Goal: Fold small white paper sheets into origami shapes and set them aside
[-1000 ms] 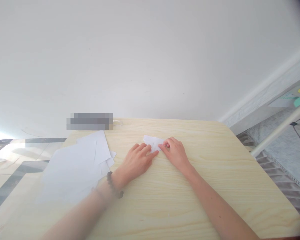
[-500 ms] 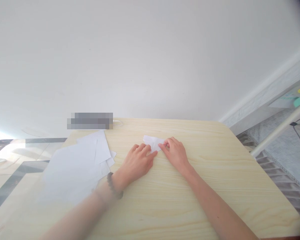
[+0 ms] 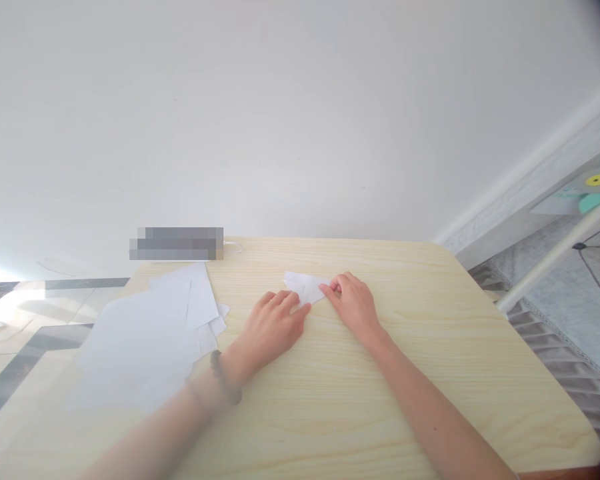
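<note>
A small folded piece of white paper (image 3: 307,285) lies on the wooden table, with a crease line across its middle. My left hand (image 3: 275,323), a dark bead bracelet at its wrist, closes on the paper's near left edge with thumb and bent fingers. At the paper's right end my right hand (image 3: 353,300) pinches the corner between thumb and curled fingers. That corner is partly hidden under the fingertips.
Loose white sheets (image 3: 140,340) lie overlapping on the left of the table (image 3: 380,413). A blurred-out grey object (image 3: 177,244) with a white cord (image 3: 235,247) sits at the back left. The wall (image 3: 290,120) rises behind, and a pale rail (image 3: 550,260) stands to the right.
My right hand has slid slightly right along the paper, showing more of its edge. The left hand stays on the paper. The whole view has shifted a little.
</note>
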`<state>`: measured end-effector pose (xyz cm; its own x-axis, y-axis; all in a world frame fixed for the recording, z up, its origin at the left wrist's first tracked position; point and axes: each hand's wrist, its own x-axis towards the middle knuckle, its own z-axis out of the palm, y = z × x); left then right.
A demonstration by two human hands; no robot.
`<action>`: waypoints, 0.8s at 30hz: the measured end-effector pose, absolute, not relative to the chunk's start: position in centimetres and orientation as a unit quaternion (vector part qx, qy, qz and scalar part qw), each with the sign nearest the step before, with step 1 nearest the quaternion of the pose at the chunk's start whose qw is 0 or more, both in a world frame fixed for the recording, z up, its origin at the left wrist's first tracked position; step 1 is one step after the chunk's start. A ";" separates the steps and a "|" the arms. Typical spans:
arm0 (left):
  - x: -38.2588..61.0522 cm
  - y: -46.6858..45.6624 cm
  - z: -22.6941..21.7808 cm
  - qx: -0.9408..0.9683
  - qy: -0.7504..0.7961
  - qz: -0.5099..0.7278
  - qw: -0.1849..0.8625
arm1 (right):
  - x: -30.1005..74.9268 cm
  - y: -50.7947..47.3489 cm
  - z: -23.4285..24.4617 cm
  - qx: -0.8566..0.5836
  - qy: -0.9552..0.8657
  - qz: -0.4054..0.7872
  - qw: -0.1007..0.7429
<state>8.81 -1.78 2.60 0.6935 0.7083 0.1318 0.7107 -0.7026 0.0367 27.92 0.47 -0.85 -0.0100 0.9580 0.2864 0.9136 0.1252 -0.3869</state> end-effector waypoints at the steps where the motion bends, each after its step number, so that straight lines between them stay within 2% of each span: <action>1: 8.8 -1.8 2.7 -0.920 -0.386 -0.067 0.008 | 28.0 0.5 -0.8 -0.661 -0.710 0.040 0.240; 11: 8.7 -1.6 2.3 -0.922 -0.381 -0.075 -0.002 | 27.9 -0.1 -0.6 -0.604 -0.743 0.105 0.268; 20: 8.7 -1.6 2.4 -0.921 -0.382 -0.078 -0.001 | 29.3 0.6 0.2 -0.600 -0.701 0.247 0.296; 24: 8.6 -1.6 2.2 -0.922 -0.377 -0.088 0.001 | 28.6 0.4 0.1 -0.614 -0.706 0.203 0.290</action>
